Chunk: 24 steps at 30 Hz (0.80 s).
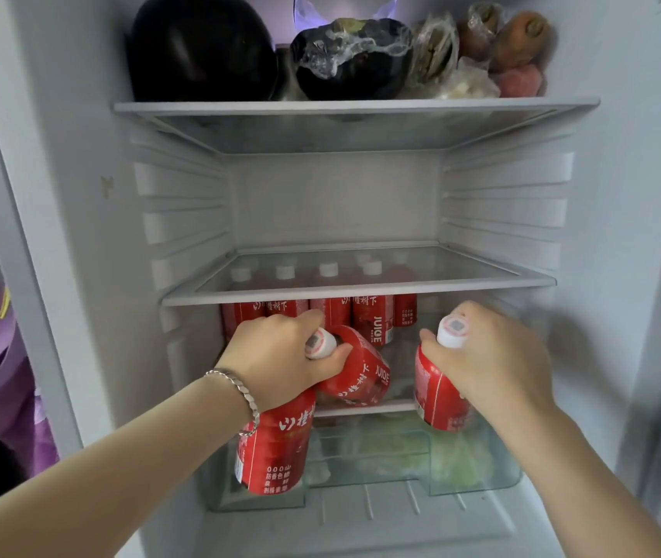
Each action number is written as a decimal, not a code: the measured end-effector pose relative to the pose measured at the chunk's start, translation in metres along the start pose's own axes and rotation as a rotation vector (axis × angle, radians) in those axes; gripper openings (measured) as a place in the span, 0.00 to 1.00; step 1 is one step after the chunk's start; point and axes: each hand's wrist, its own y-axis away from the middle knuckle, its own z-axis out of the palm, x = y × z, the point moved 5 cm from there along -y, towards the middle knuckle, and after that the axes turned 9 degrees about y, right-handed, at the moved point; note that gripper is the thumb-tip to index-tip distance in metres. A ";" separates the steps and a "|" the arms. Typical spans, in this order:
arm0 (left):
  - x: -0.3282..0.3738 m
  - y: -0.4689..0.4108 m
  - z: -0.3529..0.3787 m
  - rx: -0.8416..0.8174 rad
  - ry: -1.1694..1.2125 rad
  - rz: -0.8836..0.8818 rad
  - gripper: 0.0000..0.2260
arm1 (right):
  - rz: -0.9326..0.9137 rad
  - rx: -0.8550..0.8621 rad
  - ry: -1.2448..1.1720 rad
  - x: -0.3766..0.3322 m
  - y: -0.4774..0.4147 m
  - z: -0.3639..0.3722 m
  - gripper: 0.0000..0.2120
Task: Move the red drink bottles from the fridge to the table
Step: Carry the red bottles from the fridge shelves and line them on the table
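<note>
- Your left hand (280,352) is curled round the neck of a tilted red bottle (365,376). Thumb and fingers pinch just below its white cap (320,343).
- That bottle leans to the right, with its base near the front edge of the lower shelf (377,406).
- A second red bottle (276,449) hangs roughly upright under the same hand, in front of the crisper drawer (477,473). Its top is hidden by your palm, so I can't tell how it's held.
- Your right hand (493,356) wraps the shoulder of a third red bottle (437,396). The bottle is upright, with its white cap sticking up between thumb and fingers. It sits at the right front of the lower shelf, and its bottom overlaps the drawer edge.
- A row of red bottles (373,322) stands upright at the back of that shelf, behind your hands. Their white caps show through the glass shelf (361,294) above them.
- That glass shelf carries nothing itself.
- The top shelf (357,106) holds a bare dark eggplant (200,50) on the left and a film-wrapped eggplant (353,62) beside it. Wrapped carrots (522,38) and other wrapped produce are on the right.
- The crisper drawer is clear plastic with pale green vegetables inside. They're too blurred to name.
- There's a silver bracelet (240,390) on your left wrist.
- Purple fabric (3,376) is outside the fridge (79,195), at the left edge.
</note>
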 end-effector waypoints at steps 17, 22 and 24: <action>-0.012 0.184 -0.034 -0.437 -0.389 -0.392 0.19 | -0.760 -0.480 -0.155 -0.130 0.125 0.037 0.14; 0.010 0.274 -0.066 -0.373 -0.488 -0.733 0.20 | -1.077 -0.547 -0.299 -0.164 0.189 0.025 0.12; 0.034 0.318 -0.082 -0.357 -0.535 -0.873 0.22 | -1.221 -0.609 -0.353 -0.173 0.225 0.013 0.11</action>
